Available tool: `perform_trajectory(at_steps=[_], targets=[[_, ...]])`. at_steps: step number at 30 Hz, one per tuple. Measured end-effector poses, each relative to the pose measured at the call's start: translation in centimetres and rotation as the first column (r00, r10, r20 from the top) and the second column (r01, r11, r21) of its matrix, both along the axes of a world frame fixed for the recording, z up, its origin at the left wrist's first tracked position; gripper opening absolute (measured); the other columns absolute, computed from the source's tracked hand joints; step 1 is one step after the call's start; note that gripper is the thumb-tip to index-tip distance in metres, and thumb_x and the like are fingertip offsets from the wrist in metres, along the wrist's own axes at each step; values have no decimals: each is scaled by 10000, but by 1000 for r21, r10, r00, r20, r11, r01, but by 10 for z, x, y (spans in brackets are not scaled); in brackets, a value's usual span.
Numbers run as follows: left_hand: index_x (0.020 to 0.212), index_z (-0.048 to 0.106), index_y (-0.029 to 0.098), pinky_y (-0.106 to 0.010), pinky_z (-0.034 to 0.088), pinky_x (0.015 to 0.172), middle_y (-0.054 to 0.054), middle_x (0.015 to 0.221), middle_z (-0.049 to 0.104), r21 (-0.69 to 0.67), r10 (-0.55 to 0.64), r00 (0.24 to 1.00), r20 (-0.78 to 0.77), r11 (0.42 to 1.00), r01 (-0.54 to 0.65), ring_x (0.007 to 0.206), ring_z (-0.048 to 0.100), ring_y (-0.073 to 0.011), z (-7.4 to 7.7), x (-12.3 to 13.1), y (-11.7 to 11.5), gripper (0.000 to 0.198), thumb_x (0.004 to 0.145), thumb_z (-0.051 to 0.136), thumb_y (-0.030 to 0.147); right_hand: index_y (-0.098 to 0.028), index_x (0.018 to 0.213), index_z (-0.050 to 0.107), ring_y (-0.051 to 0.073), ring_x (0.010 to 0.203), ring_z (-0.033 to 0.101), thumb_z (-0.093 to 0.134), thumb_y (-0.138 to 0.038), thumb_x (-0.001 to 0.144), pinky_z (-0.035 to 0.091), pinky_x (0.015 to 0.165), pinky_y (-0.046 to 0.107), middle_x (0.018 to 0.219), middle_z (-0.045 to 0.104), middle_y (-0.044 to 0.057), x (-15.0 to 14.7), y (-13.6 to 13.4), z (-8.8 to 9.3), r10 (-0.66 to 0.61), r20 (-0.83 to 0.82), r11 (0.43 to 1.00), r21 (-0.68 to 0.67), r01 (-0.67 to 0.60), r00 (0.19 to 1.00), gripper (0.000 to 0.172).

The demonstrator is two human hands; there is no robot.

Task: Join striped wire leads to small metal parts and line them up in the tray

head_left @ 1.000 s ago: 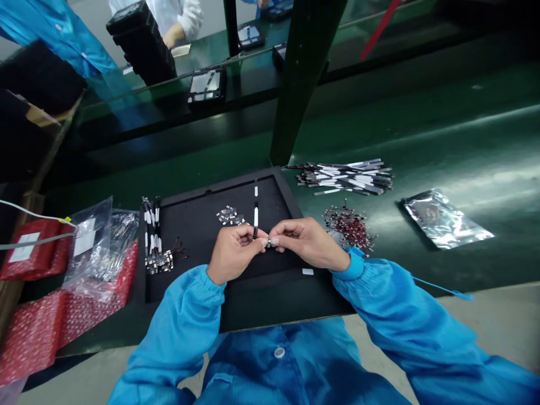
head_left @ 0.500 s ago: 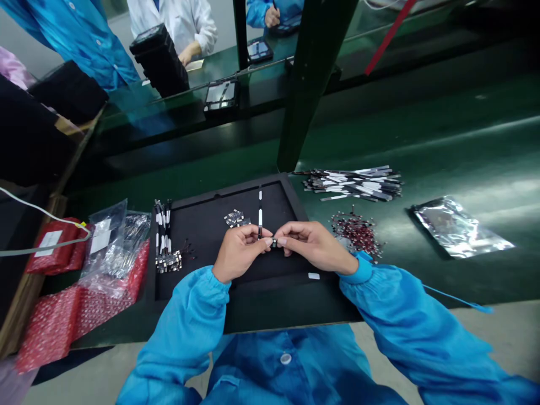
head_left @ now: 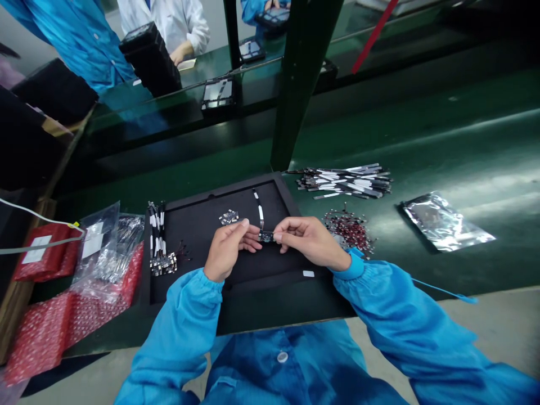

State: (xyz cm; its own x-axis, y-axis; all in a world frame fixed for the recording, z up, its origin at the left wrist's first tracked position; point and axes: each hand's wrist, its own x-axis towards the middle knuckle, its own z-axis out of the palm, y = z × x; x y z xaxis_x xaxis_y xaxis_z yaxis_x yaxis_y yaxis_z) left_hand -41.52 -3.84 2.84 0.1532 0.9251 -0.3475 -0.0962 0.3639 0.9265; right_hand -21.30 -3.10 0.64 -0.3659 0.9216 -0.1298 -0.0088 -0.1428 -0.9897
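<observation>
Right hand (head_left: 311, 243): thumb and forefinger pinched closed on a small circuit board (head_left: 266, 237), palm turned inward, hand held just above the tray. Flat ribbon cable (head_left: 261, 212) rising from the board, white-labelled, far end lying toward the tray's upper edge, away from the fingers. Left hand (head_left: 228, 253): fingers (head_left: 253, 241) loosely curled, thumb raised and apart, nothing gripped; fingertips just beside the cable, contact unclear. Both forearms in blue sleeves (head_left: 181, 320), angled inward, elbows wide.

Under the fingers, black foam-lined tray (head_left: 228, 192) on a green surface (head_left: 422, 132). Left of the fingers, on the tray: bundle of ribbon cables (head_left: 157, 230) with boards at their lower ends. Just ahead of the left thumb, small heap of circuit boards (head_left: 228, 217). Right of the fingers, on the surface: pile of loose ribbon cables (head_left: 343, 181), heap of small red-and-metal components (head_left: 349, 229), silver foil bag (head_left: 447, 221). Farther left of the fingers, clear plastic bags (head_left: 97, 253) on red bubble wrap (head_left: 42, 337). Well ahead, beyond a dark upright post (head_left: 295, 79), co-worker's hand (head_left: 180, 54) at a white sleeve.
</observation>
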Motion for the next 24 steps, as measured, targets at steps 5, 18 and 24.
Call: perform_trajectory(at_steps=[5,18,24], targets=[[773,713,133,-240,526,619,-44,682,703,110,-78,980,-182,989,99,636,669,-141,2,-2,-1,251,823,709,378,-156,767,683,129,564,620,762,-418,770,536,569,252,694,636,2,0,0,4,-36,-5,999,-21,36,999,273],[837,642,153,-253,505,637,-25,684,654,297,-33,946,-321,945,133,652,647,-144,4,-1,-16,185,888,637,331,-174,903,711,161,628,642,756,-483,814,540,623,263,712,682,32,4,-9,3,-22,70,999,40,19,997,325],[887,661,200,-336,503,894,-76,1008,677,645,506,666,-548,763,-49,979,645,-211,50,-68,-46,143,929,599,322,-199,935,711,211,633,661,733,-598,804,548,619,313,670,678,49,5,-9,-1,-34,130,999,46,29,991,420]])
